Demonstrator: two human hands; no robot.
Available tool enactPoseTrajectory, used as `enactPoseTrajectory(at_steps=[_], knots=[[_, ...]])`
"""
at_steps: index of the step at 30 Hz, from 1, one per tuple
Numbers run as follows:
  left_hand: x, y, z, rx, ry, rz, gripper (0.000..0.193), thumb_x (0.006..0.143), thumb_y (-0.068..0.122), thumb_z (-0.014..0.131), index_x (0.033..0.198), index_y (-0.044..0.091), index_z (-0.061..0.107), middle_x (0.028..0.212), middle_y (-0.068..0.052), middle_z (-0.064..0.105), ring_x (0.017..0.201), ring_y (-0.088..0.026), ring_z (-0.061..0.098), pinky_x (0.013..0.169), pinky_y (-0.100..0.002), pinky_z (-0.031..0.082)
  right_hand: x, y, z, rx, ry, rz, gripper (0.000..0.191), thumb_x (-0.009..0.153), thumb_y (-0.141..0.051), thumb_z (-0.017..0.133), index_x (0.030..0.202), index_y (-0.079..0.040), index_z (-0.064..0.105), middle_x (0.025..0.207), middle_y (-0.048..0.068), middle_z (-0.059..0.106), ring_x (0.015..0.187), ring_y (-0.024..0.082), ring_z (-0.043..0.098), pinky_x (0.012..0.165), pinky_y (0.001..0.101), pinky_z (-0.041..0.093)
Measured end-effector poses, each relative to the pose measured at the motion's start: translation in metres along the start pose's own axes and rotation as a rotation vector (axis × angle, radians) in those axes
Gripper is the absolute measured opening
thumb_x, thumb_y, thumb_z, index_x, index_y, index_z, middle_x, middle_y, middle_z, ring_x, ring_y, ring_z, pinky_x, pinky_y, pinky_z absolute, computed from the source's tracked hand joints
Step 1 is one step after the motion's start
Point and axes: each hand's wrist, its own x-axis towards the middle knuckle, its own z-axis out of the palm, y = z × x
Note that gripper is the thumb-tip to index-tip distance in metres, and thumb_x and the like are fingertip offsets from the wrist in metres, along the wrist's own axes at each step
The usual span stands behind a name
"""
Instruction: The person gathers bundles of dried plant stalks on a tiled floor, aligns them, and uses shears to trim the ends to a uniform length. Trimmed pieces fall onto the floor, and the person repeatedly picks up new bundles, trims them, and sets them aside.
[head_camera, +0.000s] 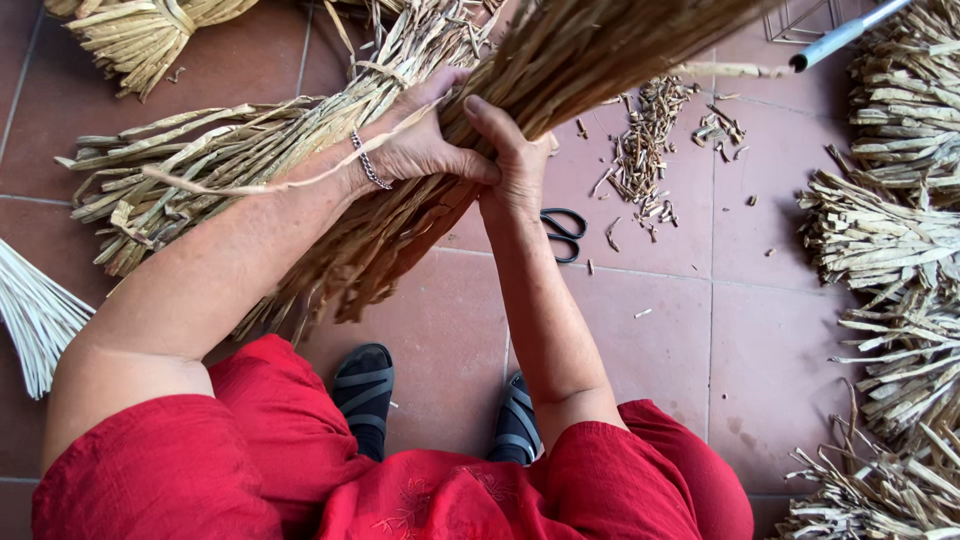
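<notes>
Left hand (425, 150) and right hand (515, 160) both clamp fingers round the straw bundle (480, 130). Scissors (565, 233) lie on the floor (660, 340) at 4 o'clock of the hands, cuttings (645, 150) at 3.

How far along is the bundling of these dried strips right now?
Done: a tied bundle lies top left, and trimmed offcuts sit beside the scissors. In hand: left hand and right hand grip a big sheaf. Left: loose piles along the right.

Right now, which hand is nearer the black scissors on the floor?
Right. The right hand grips the straw bundle just left of the scissors; the left hand grips the bundle farther left.
</notes>
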Motion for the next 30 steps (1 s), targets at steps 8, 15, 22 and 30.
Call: enactPoseTrajectory(at_steps=[8,15,22,30], knots=[[-0.017,0.024,-0.04,0.15,-0.098,-0.26,0.113,0.055,0.033,0.1,0.146,0.003,0.039,0.128,-0.013,0.069,0.116,-0.022,0.068,0.099,-0.033,0.056,-0.008,0.037,0.022,0.257,0.08,0.143,0.051,0.082,-0.014,0.082,0.125,0.001,0.061,0.111,0.011,0.068,0.102,0.021,0.067,0.094,0.0383,0.057],[-0.034,-0.044,-0.035,0.065,-0.184,-0.381,0.088,0.057,0.024,0.098,0.132,0.001,0.057,0.118,-0.012,0.074,0.105,-0.02,0.071,0.092,-0.034,0.059,-0.008,0.103,0.007,0.184,0.096,0.292,0.051,0.084,-0.018,0.083,0.124,0.007,0.065,0.112,0.011,0.072,0.102,0.02,0.07,0.095,0.0364,0.057],[-0.034,-0.061,-0.031,-0.141,-0.178,-0.389,0.07,0.056,0.016,0.093,0.119,0.003,0.065,0.103,-0.01,0.077,0.09,-0.02,0.074,0.081,-0.036,0.063,-0.004,0.107,-0.003,0.119,0.074,0.235,0.056,0.085,-0.024,0.086,0.129,-0.001,0.06,0.112,0.007,0.068,0.104,0.019,0.066,0.095,0.0373,0.055],[-0.036,-0.084,-0.016,-0.12,0.022,-0.49,0.058,0.057,0.008,0.086,0.113,0.008,0.071,0.101,-0.009,0.079,0.09,-0.02,0.075,0.085,-0.037,0.064,-0.002,0.11,-0.006,-0.262,0.022,0.218,0.073,0.082,-0.041,0.082,0.136,-0.005,0.05,0.122,0.013,0.067,0.116,0.025,0.067,0.103,0.0386,0.057]])
